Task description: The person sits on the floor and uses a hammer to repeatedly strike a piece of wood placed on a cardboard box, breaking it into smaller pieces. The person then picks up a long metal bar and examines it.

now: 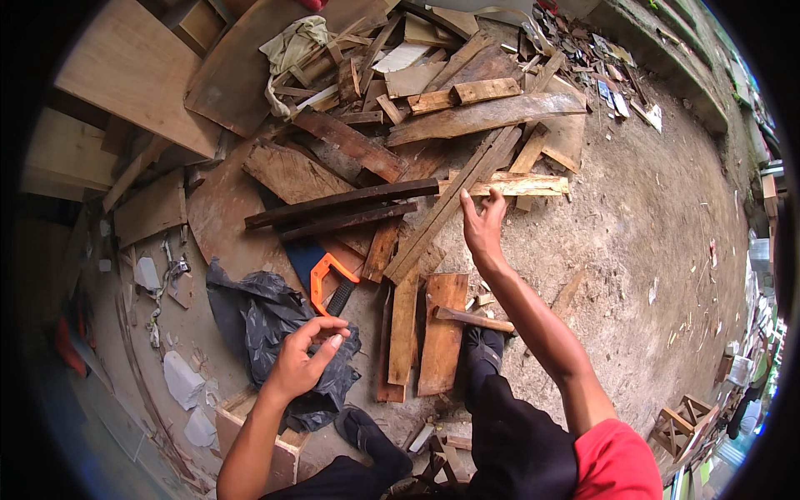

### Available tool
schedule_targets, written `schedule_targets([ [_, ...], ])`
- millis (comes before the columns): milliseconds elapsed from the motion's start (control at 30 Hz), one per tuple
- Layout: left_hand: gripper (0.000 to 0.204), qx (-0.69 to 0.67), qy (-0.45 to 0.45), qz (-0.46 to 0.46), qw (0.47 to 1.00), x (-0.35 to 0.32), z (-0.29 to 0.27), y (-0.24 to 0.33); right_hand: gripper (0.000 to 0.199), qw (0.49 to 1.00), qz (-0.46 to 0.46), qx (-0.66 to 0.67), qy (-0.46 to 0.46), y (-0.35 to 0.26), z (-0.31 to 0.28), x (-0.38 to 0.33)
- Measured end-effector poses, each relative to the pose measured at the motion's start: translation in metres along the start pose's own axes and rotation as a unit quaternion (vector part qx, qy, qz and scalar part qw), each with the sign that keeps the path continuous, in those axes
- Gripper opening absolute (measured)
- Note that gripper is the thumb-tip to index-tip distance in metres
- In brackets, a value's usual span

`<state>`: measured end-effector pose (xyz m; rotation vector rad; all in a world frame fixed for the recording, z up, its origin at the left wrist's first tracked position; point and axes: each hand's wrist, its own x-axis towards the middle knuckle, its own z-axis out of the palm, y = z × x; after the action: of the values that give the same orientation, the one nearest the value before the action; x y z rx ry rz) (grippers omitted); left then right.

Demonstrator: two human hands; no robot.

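Note:
My right hand [483, 223] is stretched forward with its fingers spread, the fingertips at the near edge of a pale wooden strip [521, 184] that lies across long slats [454, 204]. It grips nothing. My left hand [302, 360] hovers lower left over a black plastic bag [258, 312], thumb and forefinger pinched together; nothing shows between them. A hand saw with an orange handle [327, 279] lies just beyond that hand. Short brown planks [442, 332] rest on the ground between my hands, by my black shoe [485, 350].
A heap of scrap boards and offcuts [400, 108] fills the top middle. Large plywood sheets [137, 71] lean at upper left. Bare dirt ground [650, 250] spreads to the right. A small wooden frame [682, 421] stands at lower right. White shards [179, 379] litter the lower left.

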<state>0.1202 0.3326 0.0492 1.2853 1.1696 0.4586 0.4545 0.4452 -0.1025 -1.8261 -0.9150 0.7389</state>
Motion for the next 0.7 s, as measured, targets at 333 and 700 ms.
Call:
schedule_targets([
  [333,0.025,0.041,0.016,0.028,0.999,0.005,0.006,0.012,0.070,0.939,0.269,0.163,-0.139,0.030,0.033,0.022],
  [700,0.025,0.048,0.006,0.027,0.998,0.005,0.009,0.011,0.042,0.833,0.268,0.467,-0.125,0.041,-0.048,-0.014],
])
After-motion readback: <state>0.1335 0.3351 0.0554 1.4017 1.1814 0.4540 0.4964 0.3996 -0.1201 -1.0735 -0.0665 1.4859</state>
